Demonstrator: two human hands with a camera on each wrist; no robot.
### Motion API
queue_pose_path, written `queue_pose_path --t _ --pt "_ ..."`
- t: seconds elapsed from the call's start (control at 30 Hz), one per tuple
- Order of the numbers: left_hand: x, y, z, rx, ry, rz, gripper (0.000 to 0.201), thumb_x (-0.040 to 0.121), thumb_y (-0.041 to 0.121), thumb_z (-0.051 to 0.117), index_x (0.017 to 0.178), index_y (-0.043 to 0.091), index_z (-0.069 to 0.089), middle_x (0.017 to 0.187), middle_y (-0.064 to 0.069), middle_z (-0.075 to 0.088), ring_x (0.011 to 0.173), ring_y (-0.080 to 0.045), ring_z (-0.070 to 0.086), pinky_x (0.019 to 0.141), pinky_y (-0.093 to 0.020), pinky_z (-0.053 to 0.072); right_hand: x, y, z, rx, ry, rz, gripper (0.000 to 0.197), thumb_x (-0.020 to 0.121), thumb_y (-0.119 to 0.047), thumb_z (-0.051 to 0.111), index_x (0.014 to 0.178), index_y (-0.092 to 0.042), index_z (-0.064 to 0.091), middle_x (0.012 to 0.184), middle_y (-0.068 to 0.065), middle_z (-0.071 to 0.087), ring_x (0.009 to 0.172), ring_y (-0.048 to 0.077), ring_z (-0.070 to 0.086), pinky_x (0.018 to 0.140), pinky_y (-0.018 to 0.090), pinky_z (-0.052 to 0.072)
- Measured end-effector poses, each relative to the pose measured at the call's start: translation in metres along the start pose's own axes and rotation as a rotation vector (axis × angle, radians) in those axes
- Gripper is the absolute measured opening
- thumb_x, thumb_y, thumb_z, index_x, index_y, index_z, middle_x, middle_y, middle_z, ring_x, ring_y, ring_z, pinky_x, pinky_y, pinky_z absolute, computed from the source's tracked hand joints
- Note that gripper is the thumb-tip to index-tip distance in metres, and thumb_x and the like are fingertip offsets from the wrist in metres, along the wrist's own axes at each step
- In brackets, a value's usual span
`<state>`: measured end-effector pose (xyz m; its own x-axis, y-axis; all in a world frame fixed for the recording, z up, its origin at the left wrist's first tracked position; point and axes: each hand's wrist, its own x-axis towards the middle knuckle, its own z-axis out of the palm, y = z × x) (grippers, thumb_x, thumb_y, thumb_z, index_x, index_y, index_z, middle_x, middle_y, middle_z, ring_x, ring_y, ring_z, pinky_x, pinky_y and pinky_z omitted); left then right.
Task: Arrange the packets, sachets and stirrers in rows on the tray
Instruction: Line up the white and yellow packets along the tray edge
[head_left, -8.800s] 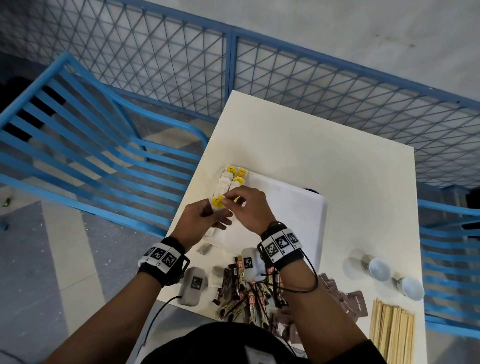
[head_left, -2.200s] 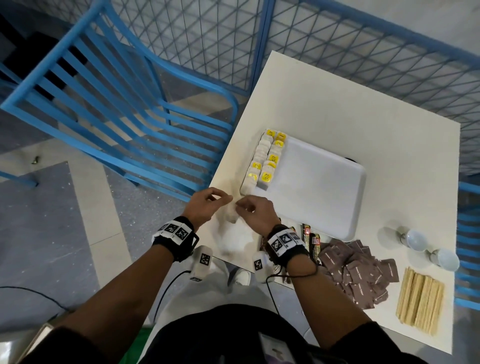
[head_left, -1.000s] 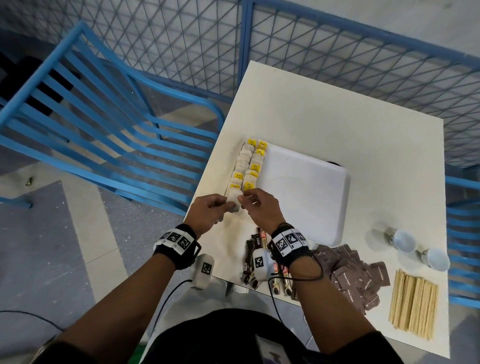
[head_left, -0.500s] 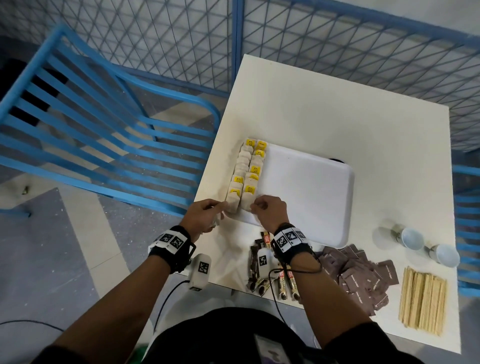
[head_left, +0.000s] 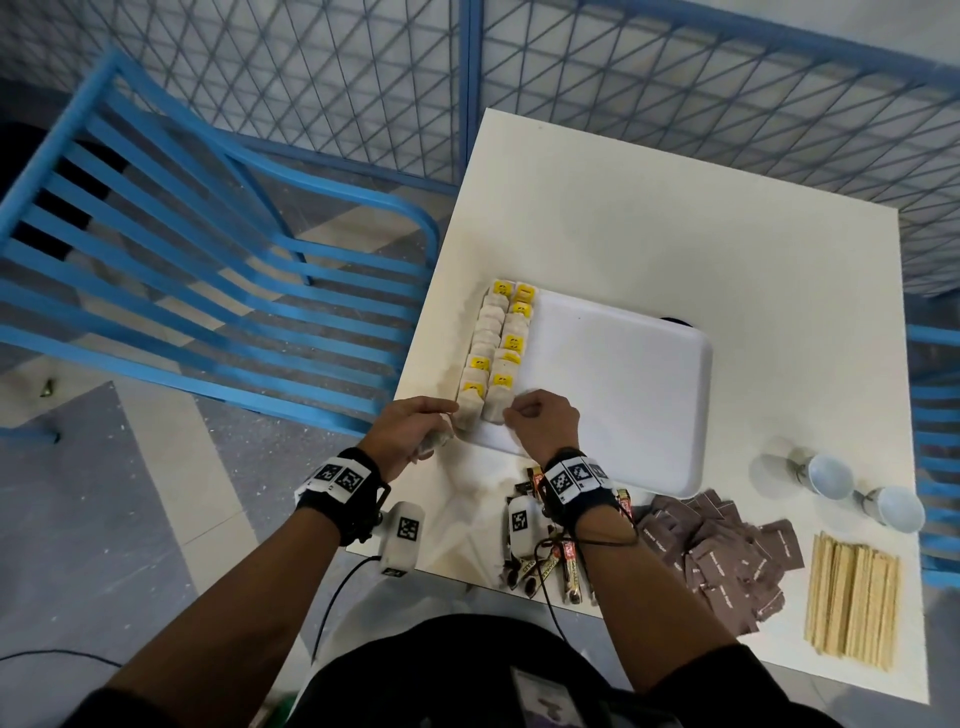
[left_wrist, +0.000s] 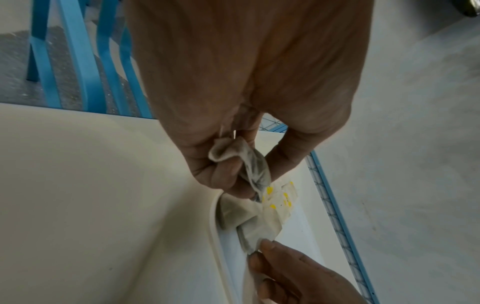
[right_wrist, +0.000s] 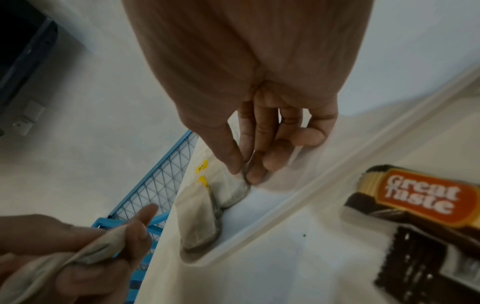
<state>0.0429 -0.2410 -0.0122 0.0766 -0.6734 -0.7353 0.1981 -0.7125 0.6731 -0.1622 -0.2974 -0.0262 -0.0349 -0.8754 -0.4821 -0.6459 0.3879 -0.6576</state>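
A white tray (head_left: 618, 384) lies on the white table, with two rows of tea bags (head_left: 498, 343) with yellow tags along its left edge. My right hand (head_left: 540, 423) pinches the corner of the nearest tea bag (right_wrist: 233, 191) in the right row at the tray's near-left corner. My left hand (head_left: 410, 436) sits just left of the tray and grips spare tea bags (left_wrist: 249, 160) in its curled fingers, its index finger pointing at the left row's nearest bag (head_left: 467, 413).
Brown coffee stick sachets (head_left: 550, 561) lie under my right wrist. A heap of dark brown packets (head_left: 727, 551) and a bundle of wooden stirrers (head_left: 852, 597) lie at the near right, with two small cups (head_left: 831, 475) behind. A blue chair (head_left: 208, 291) stands to the left.
Both hands moved up from the table's near edge to the tray's near-left corner. Another tea bag now lies at the near end of each row.
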Motion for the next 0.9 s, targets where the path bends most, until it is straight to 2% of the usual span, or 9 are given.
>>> queue_pose_path --t 0.13,0.17,0.27,0.37,0.57,0.7,0.77,0.83,0.9 --pt "-0.001 -0.001 -0.002 0.005 0.009 0.004 0.029 0.083 -0.009 0.059 0.104 0.005 0.073 0.083 -0.023 0.053 0.054 -0.018 0.034 0.047 -0.025 0.023 -0.003 0.002 0.004 0.041 0.008 0.031 0.029 0.070 -0.035 0.086 0.087 -0.021 0.068 0.076 -0.008 0.070 0.084 0.009 0.064 0.070 0.014 0.042" --pt "-0.002 -0.001 -0.002 0.008 0.011 0.007 0.029 0.083 -0.009 0.059 0.104 0.005 0.073 0.082 -0.022 0.053 0.053 -0.018 0.034 0.047 -0.025 0.023 -0.003 0.001 0.006 0.038 0.004 0.030 0.031 0.068 -0.034 0.087 0.087 -0.020 0.067 0.075 -0.008 0.070 0.082 0.009 0.064 0.068 0.014 0.043" --pt "-0.005 -0.001 -0.003 0.031 0.011 0.021 0.029 0.086 -0.008 0.061 0.111 0.005 0.070 0.076 -0.018 0.054 0.049 -0.017 0.036 0.045 -0.025 0.026 -0.002 -0.003 0.008 -0.003 0.012 0.014 0.028 0.068 -0.027 0.089 0.082 -0.016 0.068 0.070 -0.009 0.067 0.079 0.012 0.064 0.070 0.016 0.045" --pt "-0.006 -0.001 -0.005 0.044 0.012 0.030 0.033 0.087 -0.004 0.067 0.119 0.006 0.066 0.070 -0.013 0.063 0.054 -0.017 0.043 0.048 -0.026 0.030 0.000 -0.004 0.008 -0.013 0.027 0.008 0.026 0.069 -0.027 0.088 0.079 -0.015 0.067 0.067 -0.010 0.062 0.076 0.012 0.061 0.058 0.004 0.036" --pt "-0.010 0.001 -0.005 -0.015 -0.025 0.052 0.036 0.089 -0.002 0.069 0.123 0.002 0.062 0.075 -0.016 0.067 0.056 -0.017 0.050 0.053 -0.029 0.033 0.002 -0.006 0.007 -0.013 0.035 0.001 0.028 0.069 -0.028 0.088 0.083 -0.014 0.068 0.066 -0.012 0.061 0.074 0.010 0.059 0.059 0.003 0.034" --pt "-0.015 0.004 0.000 -0.065 -0.039 0.099 0.029 0.092 -0.006 0.065 0.120 0.000 0.061 0.078 -0.018 0.068 0.062 -0.019 0.060 0.050 -0.027 0.036 -0.002 -0.005 0.003 0.020 0.058 0.007 0.031 0.072 -0.029 0.087 0.091 -0.016 0.067 0.073 -0.008 0.065 0.075 0.007 0.058 0.060 0.002 0.035" --pt "-0.015 0.005 0.000 -0.089 -0.029 0.113 0.025 0.093 -0.007 0.062 0.117 0.001 0.062 0.079 -0.016 0.069 0.071 -0.026 0.061 0.049 -0.028 0.036 -0.006 -0.005 0.000 0.042 0.109 -0.025 0.026 0.077 -0.028 0.082 0.094 -0.016 0.067 0.079 -0.003 0.067 0.075 0.007 0.059 0.063 0.004 0.037" --pt "-0.014 0.004 0.000 -0.106 -0.020 0.116 0.023 0.094 -0.008 0.061 0.114 0.003 0.064 0.084 -0.016 0.069 0.077 -0.030 0.060 0.050 -0.028 0.037 -0.013 -0.007 -0.001 0.073 0.136 -0.077 0.016 0.080 -0.023 0.075 0.094 -0.018 0.068 0.081 -0.002 0.068 0.073 0.007 0.060 0.067 0.012 0.040" --pt "-0.013 0.003 0.002 -0.117 -0.022 0.113 0.024 0.094 -0.009 0.060 0.113 0.003 0.065 0.090 -0.017 0.068 0.078 -0.030 0.060 0.050 -0.027 0.039 -0.020 -0.013 0.000 0.089 0.070 -0.140 0.009 0.084 -0.024 0.073 0.092 -0.019 0.071 0.081 -0.004 0.069 0.073 0.002 0.061 0.067 0.012 0.041"
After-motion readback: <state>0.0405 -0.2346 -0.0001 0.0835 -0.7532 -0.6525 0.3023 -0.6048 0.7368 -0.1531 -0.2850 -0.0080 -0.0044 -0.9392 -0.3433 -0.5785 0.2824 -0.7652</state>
